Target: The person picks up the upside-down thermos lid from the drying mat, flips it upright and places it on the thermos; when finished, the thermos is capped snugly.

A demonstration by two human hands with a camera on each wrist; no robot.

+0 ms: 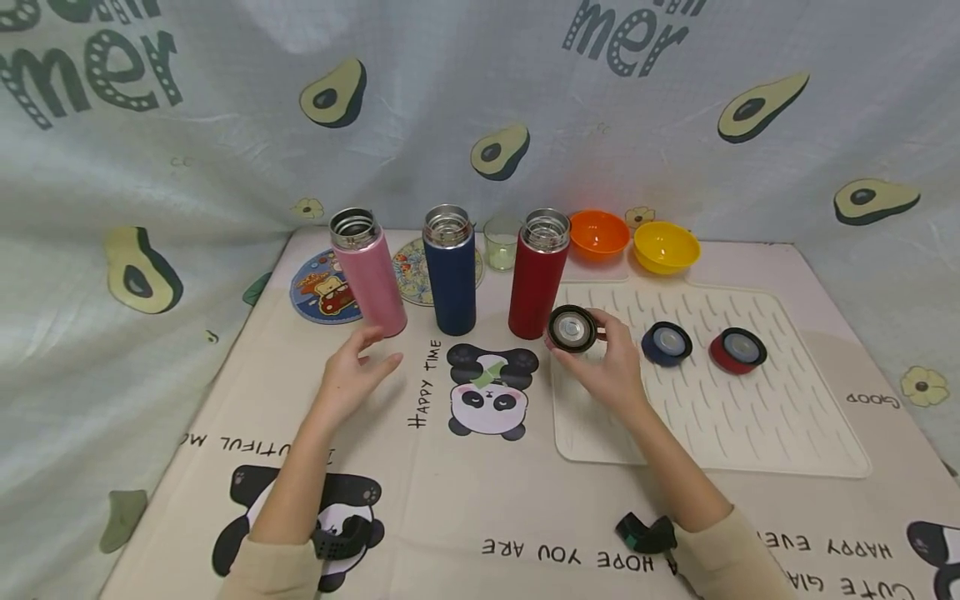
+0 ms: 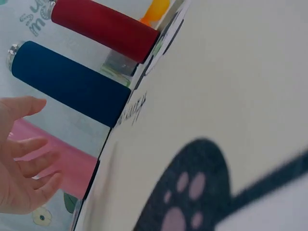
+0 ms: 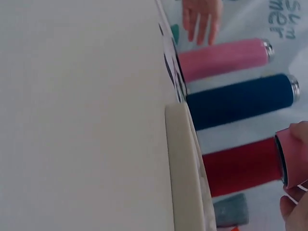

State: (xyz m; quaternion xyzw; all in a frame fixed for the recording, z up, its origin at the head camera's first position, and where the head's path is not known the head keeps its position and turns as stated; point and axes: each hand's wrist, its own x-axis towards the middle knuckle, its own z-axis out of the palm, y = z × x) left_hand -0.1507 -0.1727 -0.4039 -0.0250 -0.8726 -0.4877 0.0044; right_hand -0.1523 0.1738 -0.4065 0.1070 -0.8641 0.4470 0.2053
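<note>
Right hand: we see the right hand [image 1: 611, 367] raised over the near left corner of the white ridged silicone drying mat [image 1: 787, 417], fingers and thumb curled round the rim of a pink round flask lid with a black inner ring and metal centre [image 1: 572, 327].
Lid position: we find it held on edge, inner face toward the camera, just beside the base of the red cylindrical steel flask [image 1: 537, 275]; the right wrist view shows its pink wall [image 3: 292, 154] between the fingertips.
Left hand: we see the left hand [image 1: 352, 371] spread and relaxed, holding nothing, just in front of the pink cylindrical steel flask [image 1: 367, 271]; touching or apart, we cannot tell.
Flasks: we count three upright, uncapped, in a row toward the far edge of the tablecloth, the navy blue cylindrical steel flask [image 1: 450, 268] in the middle.
Other lids: a navy blue round lid [image 1: 666, 343] and a red round lid [image 1: 738, 350] lie on the mat, apart from each other.
Far edge: an orange plastic bowl [image 1: 598, 234], a yellow plastic bowl [image 1: 666, 247] and a small clear glass [image 1: 501, 242].
Surface: a beige panda-print tablecloth [image 1: 465, 500].
</note>
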